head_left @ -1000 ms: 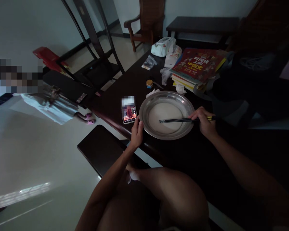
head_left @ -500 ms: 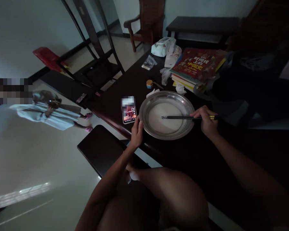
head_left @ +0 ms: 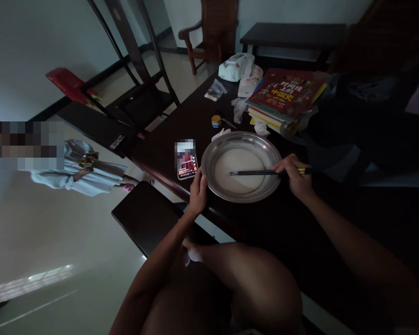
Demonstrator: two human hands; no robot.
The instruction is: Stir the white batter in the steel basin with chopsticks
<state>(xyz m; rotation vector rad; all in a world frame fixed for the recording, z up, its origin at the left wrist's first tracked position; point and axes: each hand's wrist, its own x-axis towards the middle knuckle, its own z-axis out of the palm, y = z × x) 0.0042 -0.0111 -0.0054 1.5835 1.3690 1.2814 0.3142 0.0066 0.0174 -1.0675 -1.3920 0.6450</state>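
A wide metal basin (head_left: 242, 197) rests on the dark table, with a whitish layer (head_left: 239, 160) covering its bottom; whether that is liquid or fine grain I cannot tell. My left hand (head_left: 198, 193) grips the basin's near left rim, thumb on the outer side. Dark chopsticks (head_left: 258, 172) with yellowish ends are held in my right hand (head_left: 298, 176) over the right rim. Their tips are at the whitish layer, left of its middle, with something small and pale at the ends. Left of the basin lies a phone (head_left: 187, 160) with its screen lit.
Beyond the basin are a small gold-lidded jar (head_left: 216, 121), crumpled tissue (head_left: 261, 129), plastic bags (head_left: 236, 67) and a stack of books (head_left: 282, 95). A dark bench (head_left: 148, 214) stands by the table's left edge. Farther left is another person (head_left: 91, 174) holding something.
My right hand and the chopsticks have shifted slightly left, the tips moving left and a little nearer to me. My left hand keeps its place. The other person has moved rightward.
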